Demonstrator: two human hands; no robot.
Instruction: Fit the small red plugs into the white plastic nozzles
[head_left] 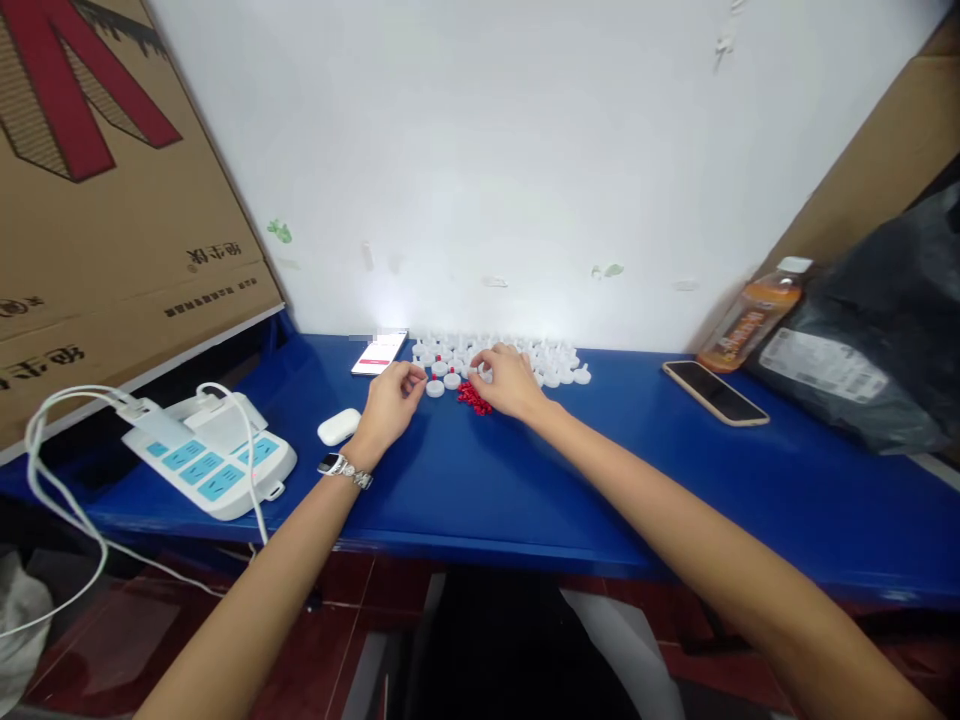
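On blue table point(525, 480), right hand point(510, 380) curled over white caps point(555, 365); left hand point(390, 400) pinching.

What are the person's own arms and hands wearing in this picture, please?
Both forearms are bare, with no sleeves showing up to the frame edge. The left hand has a silver metal-link wristwatch with a dark rectangular face on its wrist. The right hand wears nothing visible: no glove, ring or band can be made out.

Bright, even light; glare on the wall point(420, 300); wide-angle bending at edges.
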